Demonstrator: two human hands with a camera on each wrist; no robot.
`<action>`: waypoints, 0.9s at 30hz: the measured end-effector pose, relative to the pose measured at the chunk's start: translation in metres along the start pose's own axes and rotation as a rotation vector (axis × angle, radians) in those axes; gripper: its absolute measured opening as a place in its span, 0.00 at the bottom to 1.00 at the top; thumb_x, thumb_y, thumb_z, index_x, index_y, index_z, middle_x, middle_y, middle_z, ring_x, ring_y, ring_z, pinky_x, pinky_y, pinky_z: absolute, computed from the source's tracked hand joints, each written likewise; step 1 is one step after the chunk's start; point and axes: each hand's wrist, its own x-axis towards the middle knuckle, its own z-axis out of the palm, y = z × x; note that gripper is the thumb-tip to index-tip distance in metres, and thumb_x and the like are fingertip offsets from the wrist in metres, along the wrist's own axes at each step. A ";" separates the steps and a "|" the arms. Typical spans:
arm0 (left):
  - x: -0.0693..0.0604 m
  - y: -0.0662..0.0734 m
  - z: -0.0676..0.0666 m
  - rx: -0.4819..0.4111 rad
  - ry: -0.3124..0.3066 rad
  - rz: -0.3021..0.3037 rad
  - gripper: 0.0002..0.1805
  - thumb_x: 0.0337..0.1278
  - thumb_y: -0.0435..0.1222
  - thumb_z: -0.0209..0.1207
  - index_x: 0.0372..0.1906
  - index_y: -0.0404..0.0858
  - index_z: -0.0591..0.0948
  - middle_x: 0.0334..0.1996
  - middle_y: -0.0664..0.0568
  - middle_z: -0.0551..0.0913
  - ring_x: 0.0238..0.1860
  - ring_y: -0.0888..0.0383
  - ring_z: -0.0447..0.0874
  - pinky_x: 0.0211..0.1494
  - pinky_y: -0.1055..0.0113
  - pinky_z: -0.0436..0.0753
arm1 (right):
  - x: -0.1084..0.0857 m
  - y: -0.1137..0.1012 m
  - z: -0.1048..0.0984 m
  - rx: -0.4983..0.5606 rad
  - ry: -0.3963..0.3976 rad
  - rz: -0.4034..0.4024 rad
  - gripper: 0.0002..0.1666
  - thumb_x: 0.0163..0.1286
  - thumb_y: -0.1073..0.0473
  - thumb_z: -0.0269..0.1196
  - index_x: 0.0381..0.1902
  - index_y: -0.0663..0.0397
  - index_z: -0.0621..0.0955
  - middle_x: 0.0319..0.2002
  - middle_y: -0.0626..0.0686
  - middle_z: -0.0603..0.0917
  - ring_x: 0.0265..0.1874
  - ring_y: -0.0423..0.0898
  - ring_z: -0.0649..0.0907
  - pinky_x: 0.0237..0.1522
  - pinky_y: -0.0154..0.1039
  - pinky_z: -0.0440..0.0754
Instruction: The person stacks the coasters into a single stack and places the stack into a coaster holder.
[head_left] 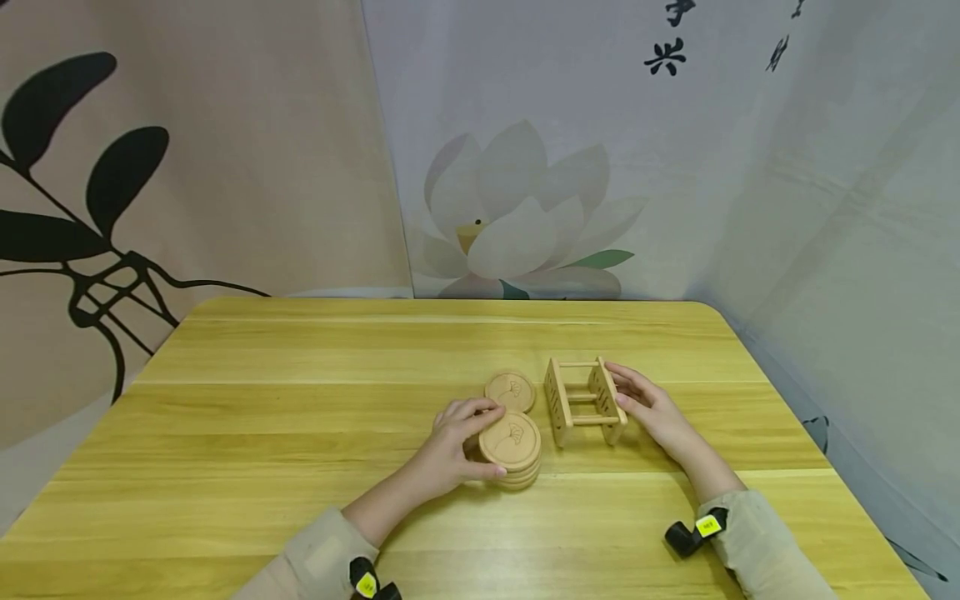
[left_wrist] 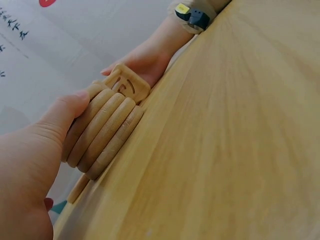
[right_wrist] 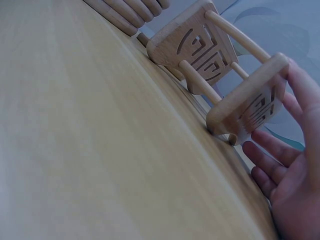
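The stacked discs [head_left: 510, 442] sit at lower centre, the left grip [head_left: 452, 446] curled round them; a lone disc [head_left: 510, 389] lies beyond; the right grip [head_left: 654, 414], relaxed, merely touches the rack [head_left: 583, 398], right of centre; with none inside it, loading seems unstarted.

Lotus-printed backdrop [head_left: 525, 83] behind wooden table [head_left: 300, 442]

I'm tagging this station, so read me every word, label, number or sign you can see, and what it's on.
"兴": on the wall cloth.
Character above it: cut off, unsure.
Upper-right characters: slanted, unreadable.
Left wrist view's wall writing: too blurred; the red mark is cut off.
Yellow label on each wrist camera: too small.
Top coaster, rack: patterns only, no readable text.
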 end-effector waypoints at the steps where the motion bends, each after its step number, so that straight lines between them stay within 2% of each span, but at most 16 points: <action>1: 0.000 0.000 0.000 -0.001 -0.001 -0.001 0.46 0.40 0.49 0.73 0.67 0.36 0.70 0.64 0.48 0.69 0.63 0.53 0.59 0.64 0.46 0.54 | 0.000 0.000 0.000 -0.002 0.000 0.001 0.30 0.75 0.61 0.52 0.72 0.56 0.62 0.64 0.66 0.69 0.55 0.38 0.74 0.53 0.30 0.70; 18: 0.000 -0.001 0.000 -0.007 0.001 -0.018 0.46 0.38 0.50 0.74 0.66 0.37 0.71 0.63 0.48 0.70 0.63 0.54 0.59 0.64 0.46 0.54 | 0.000 -0.001 0.000 -0.002 -0.004 0.005 0.30 0.75 0.61 0.52 0.73 0.54 0.62 0.64 0.65 0.69 0.56 0.40 0.74 0.53 0.30 0.70; 27: 0.001 0.001 -0.001 -0.030 -0.003 -0.064 0.48 0.36 0.49 0.75 0.67 0.39 0.70 0.64 0.48 0.68 0.64 0.52 0.58 0.64 0.44 0.54 | 0.000 -0.001 0.000 -0.004 -0.002 0.007 0.30 0.75 0.61 0.52 0.73 0.55 0.61 0.64 0.65 0.68 0.56 0.39 0.73 0.53 0.30 0.69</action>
